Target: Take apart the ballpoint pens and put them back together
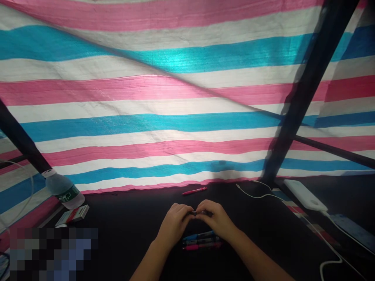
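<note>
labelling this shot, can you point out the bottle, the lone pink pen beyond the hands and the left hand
Bottle [65, 190]: head view, middle of its body
Pink pen [194, 191]: head view, mid-barrel
Left hand [177, 217]: head view, back of it

A backlit pink-white-blue striped plastic sheet [181, 58] glows at twelve o'clock; the flat black tabletop [117, 234] at six is dim.

– What's pinched there?
– A slim, pen-like piece [194, 212], mostly covered.
– How's it lying?
– Roughly level, crosswise between the left hand [176, 217] and right hand [216, 217], over the black table [123, 234].
– Its colour?
– Dark, with a paler bit midway; finer detail's too small.
</note>
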### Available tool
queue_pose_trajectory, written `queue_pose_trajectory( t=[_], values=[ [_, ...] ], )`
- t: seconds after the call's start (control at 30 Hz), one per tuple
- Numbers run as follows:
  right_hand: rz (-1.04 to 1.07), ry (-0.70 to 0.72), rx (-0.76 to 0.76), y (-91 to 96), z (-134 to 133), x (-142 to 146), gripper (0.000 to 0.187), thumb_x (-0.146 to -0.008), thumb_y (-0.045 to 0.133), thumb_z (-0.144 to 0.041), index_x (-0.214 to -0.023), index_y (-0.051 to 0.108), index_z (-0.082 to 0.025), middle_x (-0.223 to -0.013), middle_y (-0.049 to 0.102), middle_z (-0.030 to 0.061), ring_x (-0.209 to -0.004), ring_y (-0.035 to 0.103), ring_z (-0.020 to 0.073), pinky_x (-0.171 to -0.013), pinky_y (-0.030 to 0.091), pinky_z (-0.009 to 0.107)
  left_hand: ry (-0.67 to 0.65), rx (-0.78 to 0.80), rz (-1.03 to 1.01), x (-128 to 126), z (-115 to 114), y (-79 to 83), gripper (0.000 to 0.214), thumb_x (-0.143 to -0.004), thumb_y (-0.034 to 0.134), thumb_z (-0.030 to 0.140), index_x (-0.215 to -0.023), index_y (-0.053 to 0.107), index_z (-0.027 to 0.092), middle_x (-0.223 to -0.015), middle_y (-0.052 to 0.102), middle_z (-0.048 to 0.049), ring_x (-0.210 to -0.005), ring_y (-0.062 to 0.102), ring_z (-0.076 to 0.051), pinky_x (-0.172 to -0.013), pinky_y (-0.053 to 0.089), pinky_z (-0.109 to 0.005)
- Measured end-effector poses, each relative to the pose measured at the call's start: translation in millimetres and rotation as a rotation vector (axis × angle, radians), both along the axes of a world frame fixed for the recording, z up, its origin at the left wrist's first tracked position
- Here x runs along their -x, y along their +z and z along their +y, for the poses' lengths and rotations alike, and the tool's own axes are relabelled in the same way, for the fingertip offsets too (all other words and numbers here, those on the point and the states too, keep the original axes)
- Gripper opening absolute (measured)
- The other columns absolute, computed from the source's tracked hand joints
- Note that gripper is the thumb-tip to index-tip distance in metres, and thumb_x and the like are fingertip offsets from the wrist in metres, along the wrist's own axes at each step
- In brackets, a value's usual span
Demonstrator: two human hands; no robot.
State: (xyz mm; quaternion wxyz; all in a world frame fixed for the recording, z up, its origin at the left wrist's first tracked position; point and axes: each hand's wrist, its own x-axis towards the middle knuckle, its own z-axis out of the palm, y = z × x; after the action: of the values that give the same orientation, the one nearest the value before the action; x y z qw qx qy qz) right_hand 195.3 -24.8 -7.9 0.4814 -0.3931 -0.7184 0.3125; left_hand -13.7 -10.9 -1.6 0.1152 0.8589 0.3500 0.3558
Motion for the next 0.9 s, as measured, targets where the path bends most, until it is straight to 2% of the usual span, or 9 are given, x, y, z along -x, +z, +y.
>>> queue_pose_trajectory(
  t=[0.13, 0.27, 0.4, 0.47, 0.6, 0.7, 0.8, 0.9],
  values=[
    [0.014, 0.018, 0.045, 1.1, 0, -1, 0.014, -0.091, 0.071, -0.035, -0.090, 0.079, -0.023, -0.090, 0.066, 0.0047, -0.082, 0.064, 0.0202, -0.070, 0.050, 0.031, -0.032, 0.093, -0.059, 0, 2, -4.0, 0.009, -0.093, 0.071, 0.024, -0.101, 0.067, 0.023, -0.101, 0.070, -0.0041, -0.087, 0.066, -0.019, -0.077, 0.054, -0.030],
    [0.001, 0.067, 0.054, 5.3, -1, -5, 0.010, -0.092, 0.068, -0.028, -0.095, 0.076, -0.023, -0.094, 0.064, 0.0039, -0.084, 0.062, 0.0191, -0.072, 0.049, 0.030, 0.035, 0.099, -0.076, 1, 5, -6.5, 0.009, -0.093, 0.070, 0.030, -0.099, 0.071, 0.022, -0.118, 0.065, -0.0071, -0.091, 0.068, -0.019, -0.080, 0.055, -0.030],
    [0.006, 0.014, 0.037, 4.6, 2, -8, 0.007, -0.088, 0.073, -0.028, -0.087, 0.075, -0.022, -0.088, 0.069, 0.0031, -0.082, 0.064, 0.0195, -0.073, 0.049, 0.030, 0.047, 0.060, 0.109, 1, 5, -3.1, 0.014, -0.095, 0.068, 0.035, -0.093, 0.075, 0.023, -0.089, 0.070, -0.0035, -0.078, 0.065, -0.019, -0.076, 0.051, -0.031],
    [-0.019, -0.027, 0.028, 2.5, 4, -9, 0.010, -0.088, 0.074, -0.031, -0.085, 0.076, -0.022, -0.085, 0.071, 0.0031, -0.079, 0.064, 0.0193, -0.071, 0.048, 0.030, 0.036, 0.074, 0.153, 1, 3, -0.1, 0.015, -0.097, 0.065, 0.034, -0.098, 0.075, 0.023, -0.085, 0.070, -0.0029, -0.079, 0.063, -0.020, -0.075, 0.049, -0.031],
    [-0.051, -0.075, 0.024, -0.8, 7, -10, 0.014, -0.087, 0.076, -0.036, -0.085, 0.078, -0.023, -0.081, 0.073, 0.0032, -0.073, 0.064, 0.0188, -0.064, 0.046, 0.029, -0.019, 0.106, 0.164, 2, 0, 2.8, 0.021, -0.102, 0.055, 0.022, -0.117, 0.071, 0.025, -0.099, 0.070, -0.0043, -0.090, 0.060, -0.021, -0.081, 0.049, -0.032],
    [-0.050, -0.099, 0.045, -2.0, 8, -11, 0.016, -0.084, 0.078, -0.039, -0.084, 0.079, -0.023, -0.082, 0.075, 0.0034, -0.074, 0.065, 0.0197, -0.065, 0.046, 0.030, -0.041, 0.072, 0.145, 5, 2, 2.4, 0.026, -0.100, 0.057, 0.018, -0.122, 0.069, 0.025, -0.102, 0.071, -0.0052, -0.092, 0.059, -0.022, -0.083, 0.050, -0.033],
    [-0.022, -0.088, 0.177, -4.1, 7, -9, 0.023, -0.083, 0.077, -0.045, -0.083, 0.080, -0.022, -0.077, 0.076, 0.0034, -0.069, 0.066, 0.0195, -0.064, 0.048, 0.029, -0.040, -0.022, 0.105, 6, 4, 2.8, 0.022, -0.099, 0.061, 0.020, -0.118, 0.071, 0.024, -0.100, 0.072, -0.0065, -0.091, 0.059, -0.023, -0.081, 0.050, -0.035],
    [0.036, -0.029, 0.353, -5.9, 7, -7, 0.037, -0.090, 0.067, -0.053, -0.076, 0.076, -0.019, -0.058, 0.069, 0.0002, -0.050, 0.058, 0.0153, -0.052, 0.044, 0.026, -0.040, -0.103, 0.102, 5, 4, 4.1, 0.017, -0.098, 0.063, 0.023, -0.112, 0.074, 0.024, -0.097, 0.073, -0.0068, -0.086, 0.058, -0.022, -0.078, 0.049, -0.035]
  ],
)
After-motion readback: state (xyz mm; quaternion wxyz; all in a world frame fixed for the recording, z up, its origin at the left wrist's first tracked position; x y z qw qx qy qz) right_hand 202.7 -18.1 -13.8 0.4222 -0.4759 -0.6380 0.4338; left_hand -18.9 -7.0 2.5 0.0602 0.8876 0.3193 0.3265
